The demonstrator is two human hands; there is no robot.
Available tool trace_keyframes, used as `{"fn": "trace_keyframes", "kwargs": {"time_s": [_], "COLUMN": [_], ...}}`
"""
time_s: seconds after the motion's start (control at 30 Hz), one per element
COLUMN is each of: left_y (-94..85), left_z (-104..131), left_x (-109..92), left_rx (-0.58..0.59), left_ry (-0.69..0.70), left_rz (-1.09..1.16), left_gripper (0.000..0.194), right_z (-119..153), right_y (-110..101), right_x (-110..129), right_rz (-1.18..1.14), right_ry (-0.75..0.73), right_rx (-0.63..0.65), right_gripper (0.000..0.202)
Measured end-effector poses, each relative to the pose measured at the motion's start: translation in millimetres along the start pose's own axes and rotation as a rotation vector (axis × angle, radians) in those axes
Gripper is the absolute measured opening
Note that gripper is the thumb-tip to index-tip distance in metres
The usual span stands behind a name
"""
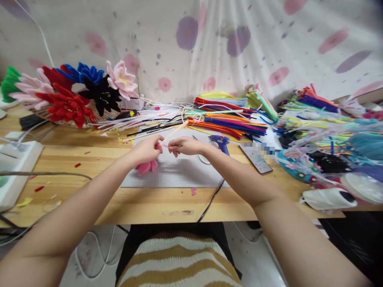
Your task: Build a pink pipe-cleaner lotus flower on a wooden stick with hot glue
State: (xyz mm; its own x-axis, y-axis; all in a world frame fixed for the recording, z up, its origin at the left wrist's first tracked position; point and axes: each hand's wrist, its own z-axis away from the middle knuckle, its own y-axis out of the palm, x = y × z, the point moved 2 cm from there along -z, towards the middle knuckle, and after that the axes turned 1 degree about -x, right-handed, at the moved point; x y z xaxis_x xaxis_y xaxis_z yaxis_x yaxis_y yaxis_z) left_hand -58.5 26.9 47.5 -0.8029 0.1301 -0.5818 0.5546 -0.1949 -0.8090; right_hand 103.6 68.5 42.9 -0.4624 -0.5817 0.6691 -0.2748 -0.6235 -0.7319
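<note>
Over the grey mat (pixel 179 177), my two hands are close together with a thin pink strip (pixel 165 145) stretched between their fingertips. My left hand (pixel 149 149) is closed, pinching the strip's left end. Fuzzy pink petals (pixel 147 167) show just below that hand; how they join what it holds is hidden. My right hand (pixel 184 146) is closed in a pinch on the strip's other end. A pale pipe cleaner (pixel 176 131) slants up and right from between the hands. To the right of my right hand lies a blue glue gun (pixel 220 141).
Bundles of coloured pipe cleaners (pixel 227 119) line the back. Finished fuzzy flowers (pixel 72 105) stand at the left, near a white power strip (pixel 19 171). A phone (pixel 255 157) and a white thread spool (pixel 327 198) lie right. A black cable (pixel 211 201) crosses the front edge.
</note>
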Motion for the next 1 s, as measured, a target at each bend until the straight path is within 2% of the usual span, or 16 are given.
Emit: {"fn": "trace_keyframes", "kwargs": {"time_s": [0.27,0.37,0.47,0.6,0.67,0.83,0.93,1.0], "left_y": [0.5,0.7,2.1,0.6,-0.7,0.7,4.5,5.7], "left_z": [-7.7,-8.6,-12.8,-18.4,-18.9,-17.0,-15.3,-13.5], "left_x": [5.3,7.9,10.8,11.0,7.4,-8.6,-20.1,-27.3], "left_rx": [0.251,0.365,0.355,0.129,0.058,0.025,0.027,0.049], "left_ry": [0.1,0.112,0.084,0.0,-0.04,-0.067,0.033,0.146], "left_rz": [0.462,0.512,0.476,0.325,0.19,-0.254,-0.509,-0.605], "left_gripper": [0.028,0.03,0.034,0.03,0.029,0.022,0.019,0.019], "right_z": [2.3,6.1,9.0,13.4,16.0,19.5,14.3,7.1], "right_y": [-9.1,-7.8,-6.6,-3.6,-2.6,-10.9,-25.7,-36.6], "right_x": [-6.2,-9.3,-7.9,2.6,10.0,26.3,28.4,21.6], "right_rz": [0.066,0.082,0.132,0.221,0.294,0.562,0.596,0.514], "right_ry": [0.0,0.029,0.085,0.126,0.115,0.057,-0.004,-0.024], "right_rx": [-0.05,-0.058,-0.078,-0.073,-0.084,-0.199,-0.239,-0.182], "right_gripper": [0.025,0.024,0.021,0.022,0.023,0.027,0.025,0.023]}}
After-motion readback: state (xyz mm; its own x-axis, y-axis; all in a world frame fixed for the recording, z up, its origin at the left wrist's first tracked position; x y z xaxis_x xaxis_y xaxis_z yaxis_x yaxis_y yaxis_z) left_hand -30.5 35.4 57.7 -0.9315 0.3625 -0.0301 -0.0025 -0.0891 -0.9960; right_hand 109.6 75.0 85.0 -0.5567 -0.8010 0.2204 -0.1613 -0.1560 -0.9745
